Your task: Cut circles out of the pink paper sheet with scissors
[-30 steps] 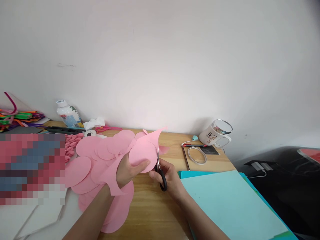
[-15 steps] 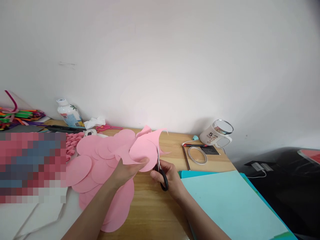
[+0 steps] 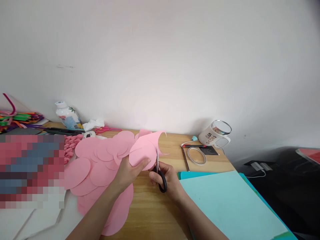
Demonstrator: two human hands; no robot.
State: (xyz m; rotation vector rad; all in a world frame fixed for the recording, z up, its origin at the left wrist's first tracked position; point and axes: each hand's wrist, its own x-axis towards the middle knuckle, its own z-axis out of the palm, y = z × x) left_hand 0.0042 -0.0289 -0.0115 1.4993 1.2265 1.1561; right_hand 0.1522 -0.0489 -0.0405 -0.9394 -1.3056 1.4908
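My left hand (image 3: 130, 171) pinches a pink paper sheet (image 3: 145, 150) and holds it up over the wooden table (image 3: 155, 213). In my right hand (image 3: 168, 178) are black-handled scissors (image 3: 160, 170), fingers through the loops, with the blades pointing up into the sheet's right edge. A curled offcut hangs from the sheet at the upper right. Several cut pink paper ovals (image 3: 100, 160) lie overlapping on the table, left of and under my left arm.
Light blue paper sheets (image 3: 225, 206) lie at the right. At the back right sit a white mug (image 3: 215, 135), a tape roll (image 3: 196, 155) on a dark notebook and a red pen. Along the wall at the left are a bottle (image 3: 66, 115), pink scissors (image 3: 107, 129) and coloured pipe cleaners (image 3: 17, 118).
My left hand turned the pink sheet a little and re-gripped it; the scissors stayed at its right edge. The view shifted slightly.
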